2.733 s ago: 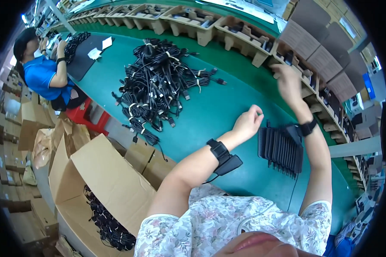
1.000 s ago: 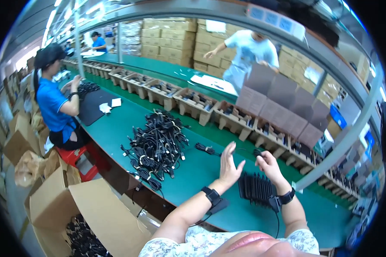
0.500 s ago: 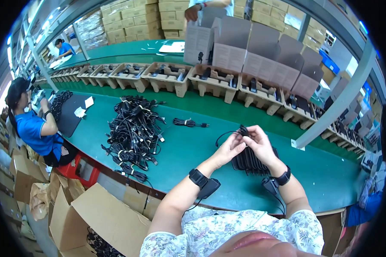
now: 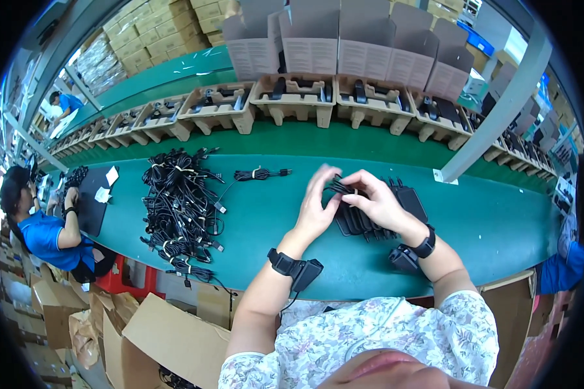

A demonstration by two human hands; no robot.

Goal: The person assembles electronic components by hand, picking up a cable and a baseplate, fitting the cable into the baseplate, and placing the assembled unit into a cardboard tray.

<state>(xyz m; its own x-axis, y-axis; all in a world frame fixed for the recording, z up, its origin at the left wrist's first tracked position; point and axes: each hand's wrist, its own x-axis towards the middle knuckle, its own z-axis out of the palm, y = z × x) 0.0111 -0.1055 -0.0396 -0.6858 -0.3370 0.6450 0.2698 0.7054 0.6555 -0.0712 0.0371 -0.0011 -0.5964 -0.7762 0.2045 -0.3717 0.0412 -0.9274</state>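
Observation:
A small coiled black cable [image 4: 339,186] is between my two hands above the green bench. My left hand [image 4: 315,209] curves round the coil's left side, thumb bent inward and fingertips slightly blurred. On the other side, my right hand [image 4: 377,202] pinches the coil between thumb and fingers. Below and behind my right hand lie several flat black pieces [image 4: 409,200] in a row, partly hidden by it. One tied black cable [image 4: 259,174] lies alone on the bench, left of my hands. Further left is a large heap of tied black cables [image 4: 182,201].
Moulded cardboard trays [image 4: 292,97] with black parts line the far side, with open grey boxes [image 4: 310,48] behind. A metal post [image 4: 493,113] rises at the right. A co-worker in blue [image 4: 48,233] works at the left. An open carton [image 4: 175,330] stands below the bench's near edge.
The view has shifted, with the trays now larger. My hands have tilted round the coil and my left fingers have lifted. The co-worker's arms have moved lower.

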